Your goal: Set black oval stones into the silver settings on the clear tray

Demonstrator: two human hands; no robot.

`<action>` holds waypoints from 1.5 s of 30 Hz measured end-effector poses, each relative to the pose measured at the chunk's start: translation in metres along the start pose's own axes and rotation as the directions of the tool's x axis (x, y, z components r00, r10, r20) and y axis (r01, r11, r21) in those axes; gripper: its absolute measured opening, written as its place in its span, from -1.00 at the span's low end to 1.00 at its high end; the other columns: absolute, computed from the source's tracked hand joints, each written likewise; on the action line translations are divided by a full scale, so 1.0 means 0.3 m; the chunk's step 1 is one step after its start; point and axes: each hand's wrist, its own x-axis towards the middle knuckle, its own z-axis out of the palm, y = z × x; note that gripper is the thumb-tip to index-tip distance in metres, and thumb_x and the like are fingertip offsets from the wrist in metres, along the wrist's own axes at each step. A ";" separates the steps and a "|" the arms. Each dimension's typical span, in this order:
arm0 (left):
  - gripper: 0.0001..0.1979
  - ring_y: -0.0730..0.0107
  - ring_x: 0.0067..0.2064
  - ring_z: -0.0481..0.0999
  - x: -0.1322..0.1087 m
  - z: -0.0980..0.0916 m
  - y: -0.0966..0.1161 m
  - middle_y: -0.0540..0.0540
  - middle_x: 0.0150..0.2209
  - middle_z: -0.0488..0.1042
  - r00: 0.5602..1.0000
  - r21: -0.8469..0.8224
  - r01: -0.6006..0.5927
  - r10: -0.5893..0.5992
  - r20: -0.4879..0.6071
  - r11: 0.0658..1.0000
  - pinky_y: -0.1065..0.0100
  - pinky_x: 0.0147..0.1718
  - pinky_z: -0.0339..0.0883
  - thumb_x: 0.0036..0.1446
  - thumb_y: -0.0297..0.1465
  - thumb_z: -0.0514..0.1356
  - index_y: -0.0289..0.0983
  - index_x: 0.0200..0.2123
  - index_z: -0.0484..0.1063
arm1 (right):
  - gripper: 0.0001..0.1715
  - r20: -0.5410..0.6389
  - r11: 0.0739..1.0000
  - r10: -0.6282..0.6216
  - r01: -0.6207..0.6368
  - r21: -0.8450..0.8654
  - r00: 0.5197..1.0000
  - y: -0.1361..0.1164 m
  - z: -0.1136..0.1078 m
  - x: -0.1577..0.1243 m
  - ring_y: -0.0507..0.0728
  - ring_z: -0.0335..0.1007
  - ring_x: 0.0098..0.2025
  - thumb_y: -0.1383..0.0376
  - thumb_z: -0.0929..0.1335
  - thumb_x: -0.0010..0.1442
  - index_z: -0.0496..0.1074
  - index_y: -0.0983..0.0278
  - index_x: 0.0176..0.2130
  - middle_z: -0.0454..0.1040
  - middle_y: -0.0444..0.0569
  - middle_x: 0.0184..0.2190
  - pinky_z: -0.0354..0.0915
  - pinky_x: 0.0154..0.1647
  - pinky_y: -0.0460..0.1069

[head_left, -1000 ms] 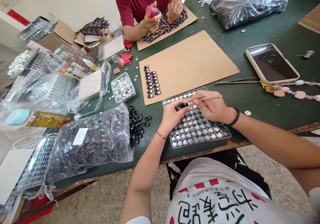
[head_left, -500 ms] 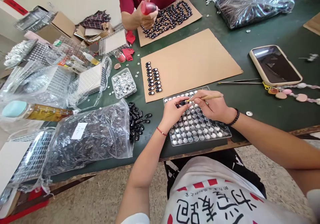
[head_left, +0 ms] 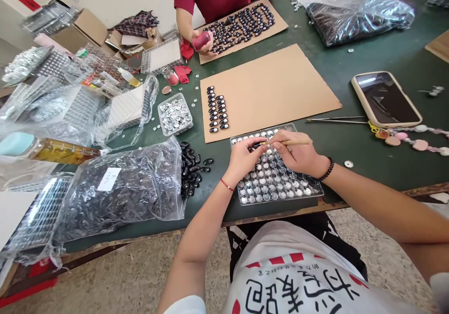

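- Pinching now: left hand [head_left: 245, 157] has its fingers closed on what looks like a small black oval plastic piece [head_left: 257, 146], held just over the far-left cells of the clear plastic blister tray of round silver studs [head_left: 280, 197].
- Right hand [head_left: 298, 152]: fingers closed pen-style on a thin wooden stick [head_left: 293, 142], with its tip at the black piece.
- Handling, my read: the piece is tiny, light, rigid and glossy, so probably slippery. Grip it by the long edges with the fingertips and keep the face clear. The stick is light and stiff; hold it near the tip for control.
- Tray looks thin and flexible, and the studs sit loose in the cells. Likely spills if tilted or bumped.
- Surface: dark green table [head_left: 368, 150], flat and matte; the tray sits at its near edge.
- Around the tray:
  - Just beyond: brown cardboard sheet [head_left: 273, 84] carrying rows of finished black pieces [head_left: 216, 109].
  - Left: loose heap of black pieces [head_left: 191, 169].
  - Right and beyond: metal tweezers [head_left: 336, 120] and a cream-cased phone [head_left: 386, 98].
- Far beyond the tray, another person's hand [head_left: 203, 42] holds a red bottle.
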 end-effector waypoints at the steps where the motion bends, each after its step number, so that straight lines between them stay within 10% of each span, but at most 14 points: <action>1: -0.78 0.48 -0.48 0.36 -0.001 0.000 0.000 -0.05 -0.43 0.49 1.000 -0.006 0.006 -0.006 -0.014 1.000 0.45 -0.48 0.20 -0.05 -0.35 0.17 -0.28 -0.30 0.49 | -0.77 0.020 1.000 -0.002 0.002 0.011 1.000 -0.001 0.006 -0.001 0.07 0.31 -0.43 0.27 0.15 0.18 0.31 0.29 -0.38 0.39 -0.01 -0.48 0.20 -0.40 -0.03; 5: -0.77 0.49 -0.53 0.34 -0.008 0.001 0.003 -0.05 -0.52 0.47 0.999 -0.096 0.041 -0.041 0.010 0.995 0.46 -0.54 0.17 -0.04 -0.34 0.16 -0.30 -0.30 0.47 | -0.69 -0.005 0.956 0.175 -0.169 0.241 0.984 0.005 0.015 0.012 0.04 0.26 -0.50 0.16 0.14 0.19 0.29 0.28 -0.42 0.33 -0.06 -0.53 0.20 -0.46 -0.05; 11: -0.73 0.51 -0.55 0.33 -0.018 0.007 0.015 -0.04 -0.51 0.48 0.995 -0.169 0.039 -0.024 0.092 0.985 0.44 -0.51 0.18 -0.02 -0.29 0.15 -0.26 -0.25 0.47 | -0.66 0.121 0.532 0.604 -0.511 0.675 0.788 0.043 -0.041 0.055 -0.06 0.08 -0.67 0.08 0.17 0.15 0.17 0.25 -0.51 0.23 -0.16 -0.58 0.10 -0.64 -0.10; 16: -0.79 0.42 -0.39 0.40 -0.028 0.019 0.013 -0.05 -0.36 0.50 0.999 -0.130 -0.050 0.052 0.012 0.990 0.39 -0.37 0.23 -0.04 -0.35 0.16 -0.23 -0.28 0.48 | -0.73 0.198 0.767 0.549 -0.584 0.267 0.812 0.034 -0.031 0.042 0.01 0.25 -0.49 0.17 0.36 -0.04 0.36 0.28 -0.33 0.39 -0.08 -0.43 0.18 -0.51 -0.08; 20: -0.72 0.47 -0.43 0.38 -0.022 0.015 0.006 -0.07 -0.36 0.46 0.997 -0.373 0.031 -0.055 -0.053 0.927 0.44 -0.46 0.22 -0.14 -0.39 0.24 -0.25 -0.26 0.40 | -0.66 0.317 0.776 0.523 -0.596 0.205 0.791 0.031 -0.015 0.058 0.08 0.34 -0.35 0.19 0.34 -0.03 0.38 0.28 -0.22 0.45 -0.05 -0.36 0.24 -0.36 -0.04; 24: -0.59 0.65 -0.59 0.27 -0.001 -0.021 0.001 0.01 -0.45 0.35 0.926 -0.859 0.217 -0.375 0.031 0.464 0.58 -0.67 0.01 -0.19 -0.55 0.24 -0.28 -0.21 0.22 | -0.68 0.233 0.795 0.549 -0.588 0.149 0.802 0.055 -0.013 0.199 0.04 0.30 -0.46 0.15 0.32 -0.01 0.43 0.30 -0.28 0.44 -0.07 -0.48 0.21 -0.42 -0.05; 28: -0.63 0.54 -0.41 0.43 0.007 -0.041 0.003 -0.05 -0.37 0.34 0.877 -0.963 0.230 -0.459 0.142 0.142 0.62 -0.62 0.06 -0.21 -0.74 0.10 -0.30 -0.29 0.21 | -0.77 0.072 0.898 0.433 -0.437 0.050 0.898 0.148 0.084 0.445 0.03 0.28 -0.44 0.24 0.34 -0.03 0.45 0.33 -0.35 0.42 -0.07 -0.48 0.20 -0.38 -0.05; 36: -0.78 0.45 -0.37 0.47 -0.016 -0.033 -0.010 -0.25 -0.20 0.39 0.914 -0.943 0.301 -0.325 0.243 0.140 0.60 -0.73 -0.13 -0.06 -0.56 0.14 -0.36 -0.25 0.34 | -0.81 0.111 0.837 0.531 -0.500 -0.221 0.840 0.384 0.399 0.706 0.03 0.31 -0.38 0.38 0.31 -0.04 0.46 0.35 -0.34 0.45 -0.03 -0.41 0.19 -0.38 -0.11; 45: -0.71 0.70 -0.63 0.25 -0.029 -0.026 -0.005 -0.09 -0.38 0.41 0.898 -0.918 0.362 -0.323 0.298 0.162 0.64 -0.77 -0.18 -0.06 -0.44 0.17 -0.29 -0.18 0.31 | -0.76 0.079 0.797 0.567 -0.521 -0.305 0.820 0.413 0.462 0.699 0.09 0.34 -0.32 0.28 0.25 0.06 0.45 0.30 -0.31 0.47 0.03 -0.36 0.20 -0.32 -0.08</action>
